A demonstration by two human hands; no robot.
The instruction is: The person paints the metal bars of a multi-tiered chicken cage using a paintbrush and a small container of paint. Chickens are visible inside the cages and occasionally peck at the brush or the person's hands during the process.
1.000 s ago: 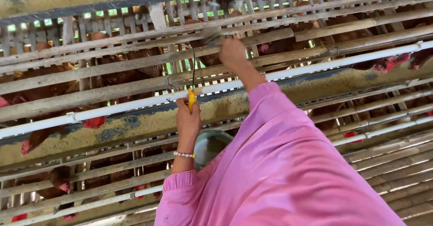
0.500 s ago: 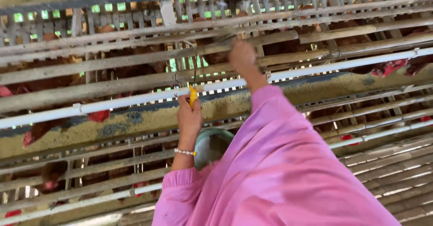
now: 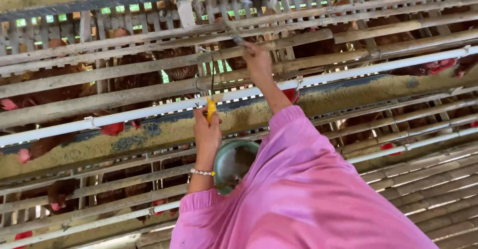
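Note:
My left hand point(image 3: 207, 132), with a bead bracelet on the wrist, is closed on a small yellow piece point(image 3: 211, 108) just below the white pipe point(image 3: 149, 110). A thin dark cord point(image 3: 213, 77) runs up from the yellow piece to the cage slats. My right hand point(image 3: 257, 60), on a pink-sleeved arm, reaches higher and grips a dark thin object point(image 3: 235, 36) against a bamboo slat point(image 3: 308, 37). A round green bowl point(image 3: 233, 162) sits under my right arm, partly hidden by the sleeve.
Rows of bamboo cages hold several brown hens point(image 3: 174, 72) with red combs. A feed trough point(image 3: 348, 92) with yellowish feed runs below the white pipe. A second white pipe point(image 3: 408, 144) and more slats lie lower right.
Both hands stay almost where they were, the left at the yellow piece and the right up at the slats. The view has shifted slightly.

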